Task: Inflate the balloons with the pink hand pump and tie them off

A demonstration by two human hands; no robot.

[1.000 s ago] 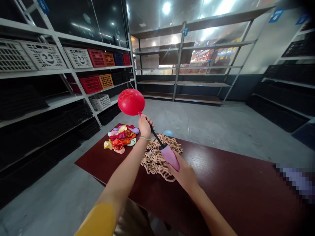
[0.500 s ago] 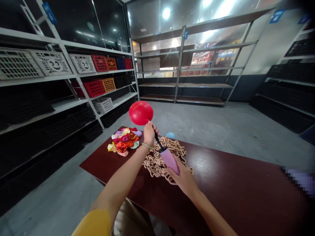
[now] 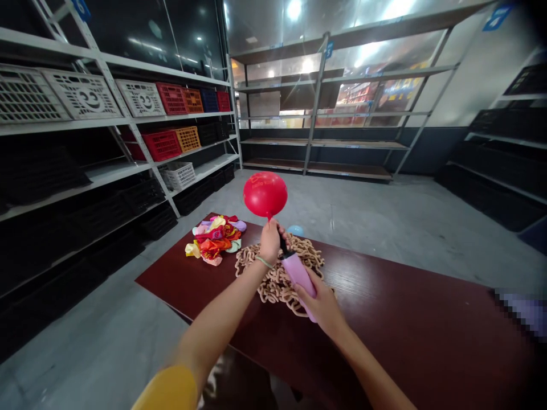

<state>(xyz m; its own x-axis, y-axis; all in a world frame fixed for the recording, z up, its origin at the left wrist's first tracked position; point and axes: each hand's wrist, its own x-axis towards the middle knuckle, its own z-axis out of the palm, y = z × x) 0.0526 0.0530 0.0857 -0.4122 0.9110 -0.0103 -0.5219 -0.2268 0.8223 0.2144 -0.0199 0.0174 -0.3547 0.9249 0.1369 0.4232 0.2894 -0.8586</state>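
A partly inflated red balloon (image 3: pixel 265 194) stands above my left hand (image 3: pixel 270 242), which is closed around its neck and the black end of a balloon pump. My right hand (image 3: pixel 322 302) grips the pump's pink barrel (image 3: pixel 300 277). Only a short piece of black shaft shows between the barrel and my left fingers; the nozzle is hidden in that hand. Beneath the pump lies a heap of tan, twisted balloons or cord-like loops (image 3: pixel 273 287), whose exact kind I cannot make out. Left of it is a pile of flat, colourful balloons (image 3: pixel 216 239).
Everything lies on a dark red-brown table (image 3: pixel 384 319). A light blue round thing (image 3: pixel 295 230) shows past its far edge. Shelving with plastic crates (image 3: pixel 162 145) lines the left, and a metal rack (image 3: pixel 316 114) stands at the back. A blurred purple patch is at far right.
My left hand and the red balloon have moved right, closer to the pump barrel. Less of the black shaft shows now. The balloon looks slightly bigger.
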